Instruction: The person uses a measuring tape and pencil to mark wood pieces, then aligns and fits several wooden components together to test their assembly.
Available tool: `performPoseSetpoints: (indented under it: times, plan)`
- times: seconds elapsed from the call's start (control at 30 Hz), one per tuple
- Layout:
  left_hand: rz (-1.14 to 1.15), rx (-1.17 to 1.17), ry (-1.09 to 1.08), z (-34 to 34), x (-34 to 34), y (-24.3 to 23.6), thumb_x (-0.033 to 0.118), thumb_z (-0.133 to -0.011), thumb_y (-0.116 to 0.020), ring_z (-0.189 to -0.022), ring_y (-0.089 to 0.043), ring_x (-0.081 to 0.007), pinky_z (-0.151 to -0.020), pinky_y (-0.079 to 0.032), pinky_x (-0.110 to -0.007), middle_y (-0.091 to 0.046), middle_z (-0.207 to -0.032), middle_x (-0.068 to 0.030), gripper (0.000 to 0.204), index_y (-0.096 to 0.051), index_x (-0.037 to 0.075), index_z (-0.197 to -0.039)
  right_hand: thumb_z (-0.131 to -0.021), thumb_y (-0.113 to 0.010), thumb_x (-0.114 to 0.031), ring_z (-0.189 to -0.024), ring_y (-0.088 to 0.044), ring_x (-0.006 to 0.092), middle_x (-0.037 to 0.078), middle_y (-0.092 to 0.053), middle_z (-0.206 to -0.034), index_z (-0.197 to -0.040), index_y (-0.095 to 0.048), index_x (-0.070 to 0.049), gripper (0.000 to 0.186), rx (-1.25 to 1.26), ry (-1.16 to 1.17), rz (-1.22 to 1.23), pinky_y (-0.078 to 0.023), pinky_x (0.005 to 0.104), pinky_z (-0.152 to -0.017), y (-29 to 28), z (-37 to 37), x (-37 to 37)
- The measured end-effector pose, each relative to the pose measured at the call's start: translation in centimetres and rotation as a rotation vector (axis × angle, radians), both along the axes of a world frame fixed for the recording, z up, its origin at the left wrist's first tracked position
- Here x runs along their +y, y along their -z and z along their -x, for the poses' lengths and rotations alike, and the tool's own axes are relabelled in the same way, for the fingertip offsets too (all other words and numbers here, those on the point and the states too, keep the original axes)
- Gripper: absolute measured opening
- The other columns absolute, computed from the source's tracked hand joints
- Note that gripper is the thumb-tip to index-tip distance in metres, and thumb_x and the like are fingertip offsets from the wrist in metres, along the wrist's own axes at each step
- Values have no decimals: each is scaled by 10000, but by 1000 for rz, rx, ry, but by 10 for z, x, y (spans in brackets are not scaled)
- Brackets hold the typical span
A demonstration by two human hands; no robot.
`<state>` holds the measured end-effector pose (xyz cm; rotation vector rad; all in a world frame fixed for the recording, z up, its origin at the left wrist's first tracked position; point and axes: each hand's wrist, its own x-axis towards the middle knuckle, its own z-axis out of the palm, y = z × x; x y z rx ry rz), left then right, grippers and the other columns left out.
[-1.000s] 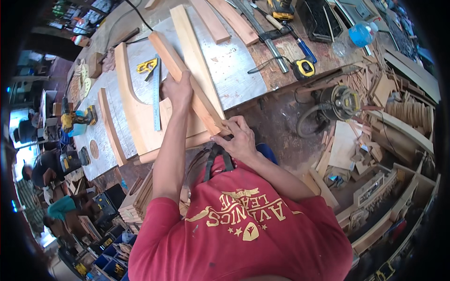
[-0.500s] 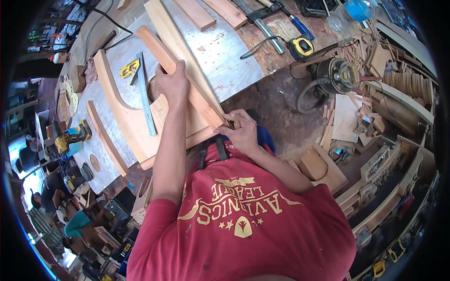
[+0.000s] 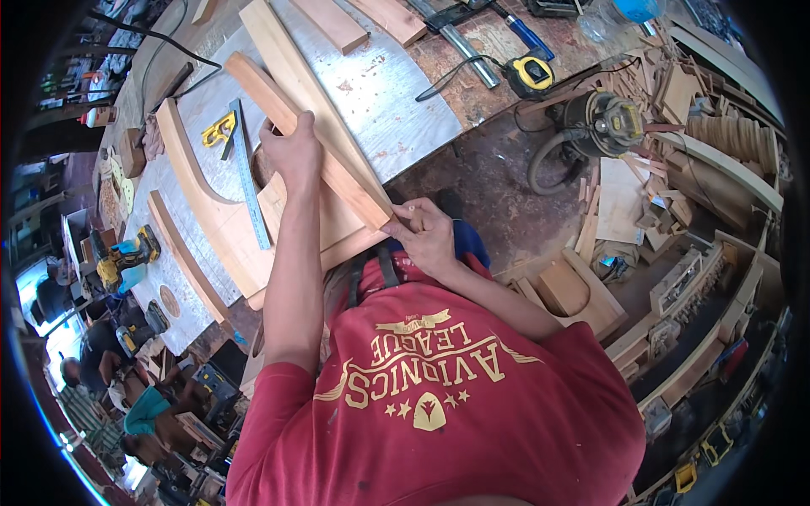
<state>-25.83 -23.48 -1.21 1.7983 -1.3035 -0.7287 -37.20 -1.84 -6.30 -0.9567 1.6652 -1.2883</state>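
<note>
A slightly bowed wooden strip [image 3: 353,183] lies slantwise over a larger frame of pale wood, one end toward my body. My left hand [image 3: 293,156] grips it around its middle, thumb on top and fingers over the far-left side. At the near end, my right hand [image 3: 426,239] is closed, its thumb and fingers pinched against the strip's corner. Whether those fingers also hold something small is hidden. Beneath the strip is the pale wooden frame [image 3: 221,226] with a curved inner edge. A combination square [image 3: 251,190] with a yellow head rests on it, left of my left hand.
The worktable [image 3: 413,126] also carries loose boards [image 3: 333,25], bar clamps [image 3: 468,55], a tape measure [image 3: 531,76], a curved wooden strip [image 3: 187,257] and a cordless drill [image 3: 126,253]. A shop vacuum [image 3: 601,122] and wood offcuts stand to the right. Other people sit at far left.
The view has shifted slightly, so the table sits a little farther left. My right fingers have drawn in closer against the strip's end. My left hand keeps its grip.
</note>
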Motion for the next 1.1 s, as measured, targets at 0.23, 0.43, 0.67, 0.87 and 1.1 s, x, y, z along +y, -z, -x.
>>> performPoseSetpoints:
  times: [0.23, 0.43, 0.67, 0.87, 1.1]
  plan:
    - [5, 76, -3, 3, -1, -1, 226, -824, -760, -1124, -654, -304, -1014, -480, -374, -649, -1233, -261, 722, -461, -163, -1354, -868, -827, -142, -755, -625, 143, 84, -681, -905, -1079, -777, 19, 270, -11, 24, 67, -493, 286, -657, -3, 0, 0]
    - [24, 79, -6, -4, -7, 11, 258, -841, -756, -1100, -671, -287, -982, -503, -361, -656, -1229, -251, 743, -453, -142, -1389, -830, -850, -182, -740, -663, 199, 116, -707, -842, -988, -795, -2, 245, -59, 71, -7, -519, 341, -657, -3, 0, -1]
    - [0, 46, -8, -1, -5, 6, 265, -839, -752, -1088, -673, -289, -976, -505, -364, -658, -1216, -251, 731, -473, -139, -1381, -840, -842, -194, -732, -669, 202, 120, -700, -847, -990, -793, 7, 255, -77, 58, 23, -520, 337, -650, 1, 0, -2]
    - [7, 2, -44, 0, 0, 2, 292, -844, -745, -1112, -665, -302, -990, -494, -378, -662, -1234, -249, 718, -504, -133, -1370, -843, -835, -175, -698, -668, 211, 104, -689, -863, -954, -780, 19, 230, 103, 19, 89, -516, 342, -625, -6, 3, -3]
    - [22, 128, -11, 4, 0, -5, 181, -839, -728, -1101, -646, -301, -1010, -476, -382, -651, -1199, -254, 658, -479, -150, -1350, -839, -832, -148, -674, -667, 216, 103, -689, -851, -930, -775, 6, 188, 113, 22, 132, -517, 341, -610, -7, 5, -4]
